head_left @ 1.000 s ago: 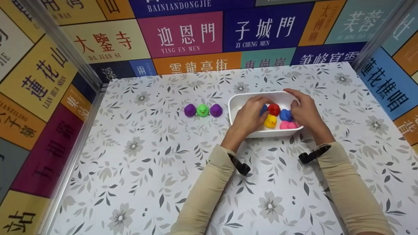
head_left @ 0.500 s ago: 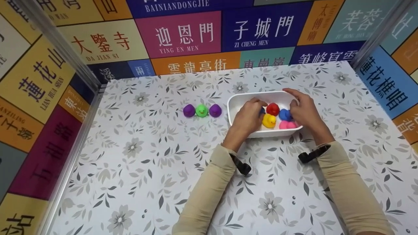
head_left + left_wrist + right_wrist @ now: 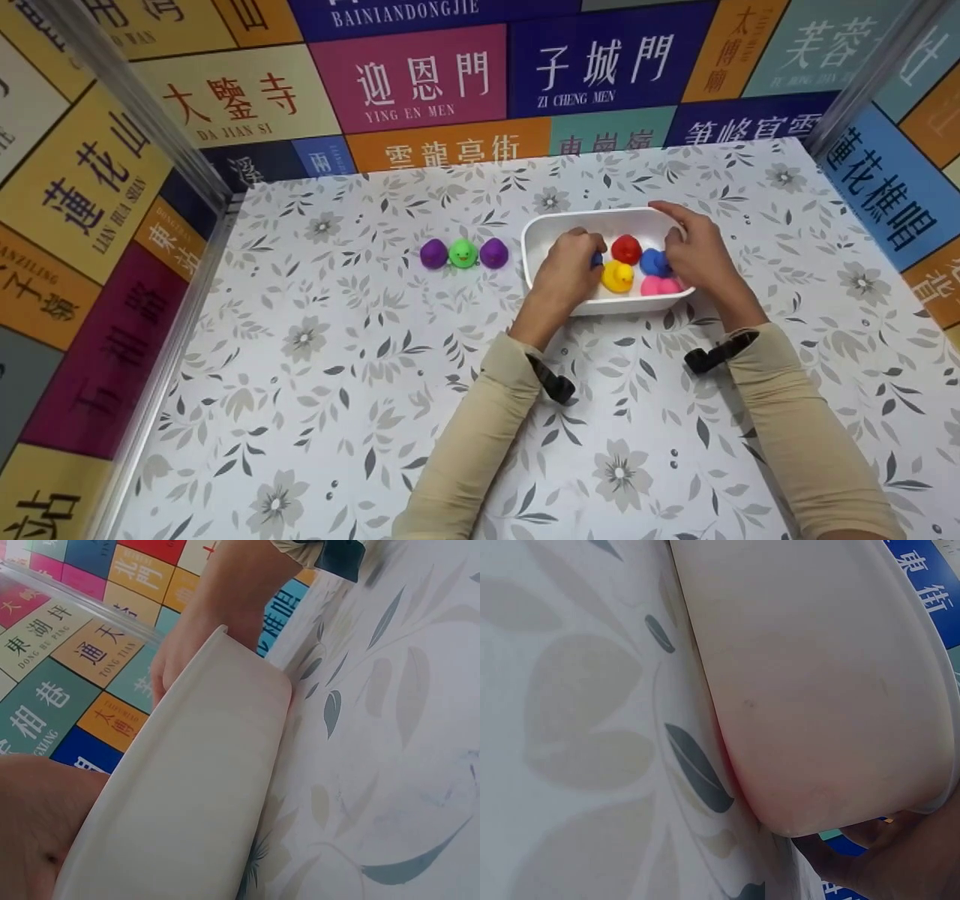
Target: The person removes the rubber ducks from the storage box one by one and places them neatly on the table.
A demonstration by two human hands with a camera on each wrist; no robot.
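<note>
A white plastic tub (image 3: 544,232) stands on the table with toy ducks inside. My left hand (image 3: 568,266) reaches in at its left side and pinches a blue duck (image 3: 598,259), mostly hidden by the fingers. My right hand (image 3: 699,251) grips the tub's right end, thumb inside the wall and fingers outside. Close to that thumb lies another blue duck (image 3: 654,262). A red duck (image 3: 626,249), a yellow duck (image 3: 618,277) and pink toy ducks (image 3: 660,286) share the tub. In the left wrist view, the tub's wall (image 3: 187,765) hides what the left fingers hold.
Left of the tub, a row on the table holds a purple duck (image 3: 433,253), a green duck (image 3: 463,253) and a second purple duck (image 3: 493,253). Printed panels (image 3: 420,75) enclose the back and sides of the flower-patterned table (image 3: 375,450).
My left hand has drawn slightly left inside the tub with the blue duck, away from the red and yellow ducks. The right hand stays on the tub's end.
</note>
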